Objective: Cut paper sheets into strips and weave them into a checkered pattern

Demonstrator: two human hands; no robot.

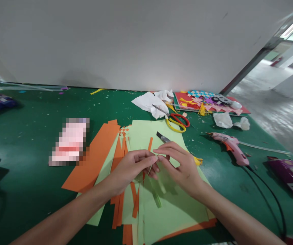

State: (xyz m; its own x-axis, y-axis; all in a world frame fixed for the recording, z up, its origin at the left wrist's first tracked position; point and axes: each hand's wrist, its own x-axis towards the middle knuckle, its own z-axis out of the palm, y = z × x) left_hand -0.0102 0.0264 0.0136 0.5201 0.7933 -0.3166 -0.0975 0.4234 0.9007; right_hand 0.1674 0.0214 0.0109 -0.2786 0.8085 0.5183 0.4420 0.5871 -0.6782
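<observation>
Over the pale green paper sheets (174, 211), my left hand (133, 168) pinches a thin light green strip (150, 169) between thumb and fingers. My right hand (181, 165) meets it at the fingertips, its thumb and index finger closed at the strip's upper end. Loose green strips (157, 199) show below the hands. Several narrow orange strips (121, 204) lie left of and under my left hand. A small orange-and-green woven piece (124, 131) rests beyond them. Just past my right hand is a cutter (163, 137), partly hidden.
Wide orange paper (92, 160) and a blurred-out pink item (71, 141) lie left. Scissors (178, 122) and crumpled white tissue (151, 103) sit behind. A pink glue gun (229, 146) with a black cord and a purple case (289, 175) are at right.
</observation>
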